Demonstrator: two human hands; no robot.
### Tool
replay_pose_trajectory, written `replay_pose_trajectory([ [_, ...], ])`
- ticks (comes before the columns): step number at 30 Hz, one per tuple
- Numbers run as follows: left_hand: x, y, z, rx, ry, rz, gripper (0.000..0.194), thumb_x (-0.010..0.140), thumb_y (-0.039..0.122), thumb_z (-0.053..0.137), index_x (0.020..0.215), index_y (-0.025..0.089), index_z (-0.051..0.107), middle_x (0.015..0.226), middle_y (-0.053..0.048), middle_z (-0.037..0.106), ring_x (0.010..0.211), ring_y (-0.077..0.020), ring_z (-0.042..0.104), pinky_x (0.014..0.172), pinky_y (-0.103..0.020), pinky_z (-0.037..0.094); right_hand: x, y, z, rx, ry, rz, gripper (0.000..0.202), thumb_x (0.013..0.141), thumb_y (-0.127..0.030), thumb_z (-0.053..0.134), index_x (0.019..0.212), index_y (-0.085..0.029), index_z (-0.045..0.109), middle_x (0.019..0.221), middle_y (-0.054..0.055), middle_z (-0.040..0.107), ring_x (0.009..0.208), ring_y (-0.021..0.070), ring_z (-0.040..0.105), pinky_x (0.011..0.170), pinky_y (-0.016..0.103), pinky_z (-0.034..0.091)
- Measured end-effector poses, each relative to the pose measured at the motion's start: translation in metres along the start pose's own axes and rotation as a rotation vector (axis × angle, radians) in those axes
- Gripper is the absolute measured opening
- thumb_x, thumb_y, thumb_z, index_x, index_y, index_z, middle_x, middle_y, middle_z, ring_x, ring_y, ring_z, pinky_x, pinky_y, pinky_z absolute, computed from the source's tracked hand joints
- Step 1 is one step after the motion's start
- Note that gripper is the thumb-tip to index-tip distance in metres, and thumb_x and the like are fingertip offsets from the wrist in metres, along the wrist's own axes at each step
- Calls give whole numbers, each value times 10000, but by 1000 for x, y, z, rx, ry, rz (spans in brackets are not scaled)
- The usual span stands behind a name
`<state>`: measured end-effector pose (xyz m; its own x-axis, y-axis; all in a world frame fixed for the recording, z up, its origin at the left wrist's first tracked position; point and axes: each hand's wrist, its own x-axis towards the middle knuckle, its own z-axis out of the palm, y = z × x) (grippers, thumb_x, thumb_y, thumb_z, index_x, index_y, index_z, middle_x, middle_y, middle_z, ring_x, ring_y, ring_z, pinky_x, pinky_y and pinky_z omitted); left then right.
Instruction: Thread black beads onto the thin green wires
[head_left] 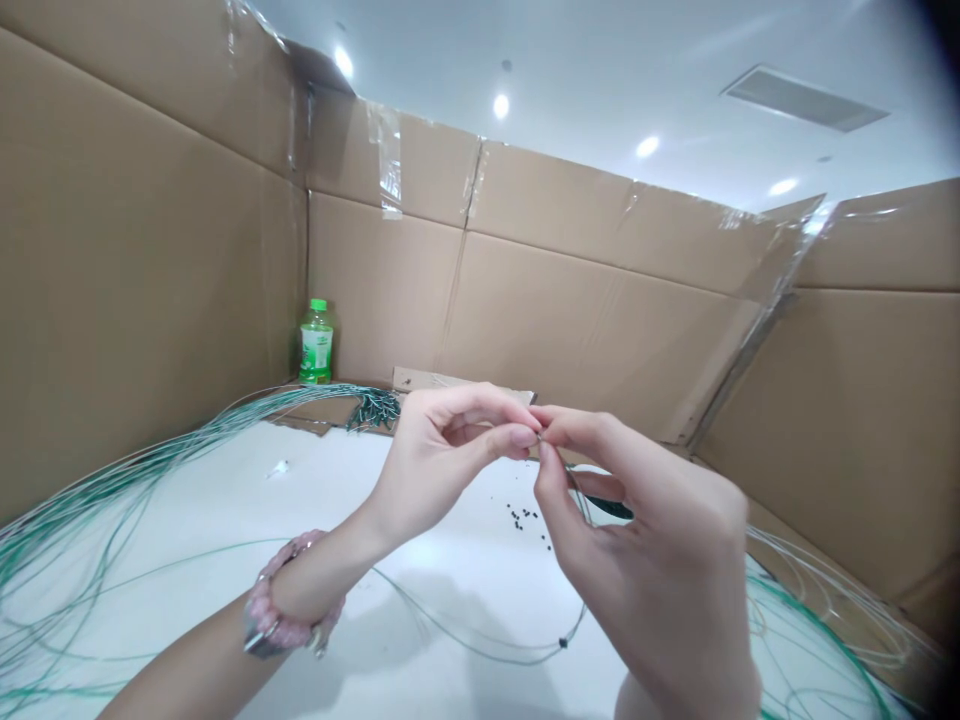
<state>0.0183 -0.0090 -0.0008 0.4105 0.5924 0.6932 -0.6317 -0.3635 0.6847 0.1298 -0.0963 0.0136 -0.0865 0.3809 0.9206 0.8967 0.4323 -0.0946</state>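
Observation:
My left hand (442, 450) and my right hand (637, 520) meet fingertip to fingertip above the white table (337, 510). Both are closed in a pinch, and the tiny piece between their tips is too small to make out. A thin green cord (510, 658) comes down from my right fingers and loops beneath both hands. On that loop sits a small black bead (563, 643). Below the fingertips, several tiny black beads (525, 515) lie scattered. A pink beaded bracelet (274, 600) is around my left wrist.
Long bundled green cords (187, 440) spread along the left side, ending in a dark cluster (375, 407). More cords (817, 640) lie coiled at right. A green bottle (316, 342) stands in the back left corner. Cardboard walls (600, 320) enclose the table.

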Motion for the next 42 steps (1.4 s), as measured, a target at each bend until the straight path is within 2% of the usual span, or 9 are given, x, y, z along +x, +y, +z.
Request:
replay_pose_trajectory([
  [6,0,0,-1,91,-9,24,109,744,68,688,699,164,711,691,39,687,647,-32,637,618,-70,534,0,-1,-5,-65,-33,-14,120,798,-85,544,825,-148,641,673,-22,630,581,67,601,561,145,532],
  [13,1,3,-1,160,42,58,64,734,116,709,685,157,703,686,-2,704,626,-80,662,582,-116,550,-1,1,-2,92,-47,81,112,800,-94,558,841,-169,632,715,-25,654,590,69,606,597,154,567],
  [20,1,4,-2,172,41,76,55,727,127,716,686,160,703,693,-12,711,629,-96,670,575,-137,556,0,1,-3,165,-28,84,142,782,-57,567,841,-166,634,731,-38,666,586,38,603,620,96,563],
  [28,-1,1,-2,219,15,114,57,736,108,705,716,162,706,722,-6,703,656,-87,658,598,-132,555,-1,0,-3,24,-24,29,99,795,-87,567,825,-157,629,685,-31,623,584,57,588,602,142,544],
  [31,-2,2,-4,301,-10,169,107,732,65,695,751,169,713,755,-4,702,694,-84,657,629,-126,556,-1,0,-3,-35,-30,-15,93,813,-85,558,830,-155,618,699,-21,636,595,65,591,602,156,533],
  [34,-1,4,-5,308,8,168,118,729,58,696,748,173,718,736,0,704,677,-83,665,619,-121,559,-1,3,-4,-35,-23,-22,77,827,-103,574,817,-172,606,699,-37,656,567,60,596,574,159,512],
  [38,1,6,-4,221,11,111,97,745,79,686,742,169,722,710,2,707,635,-92,678,601,-138,574,1,9,-6,60,-39,53,104,821,-106,606,792,-204,621,645,-69,658,542,56,612,516,148,483],
  [42,3,8,-4,221,23,73,57,753,110,685,745,157,716,691,-6,715,609,-110,686,580,-153,582,3,14,-6,248,-63,111,115,813,-88,610,786,-199,619,682,-57,680,594,64,650,578,128,543],
])
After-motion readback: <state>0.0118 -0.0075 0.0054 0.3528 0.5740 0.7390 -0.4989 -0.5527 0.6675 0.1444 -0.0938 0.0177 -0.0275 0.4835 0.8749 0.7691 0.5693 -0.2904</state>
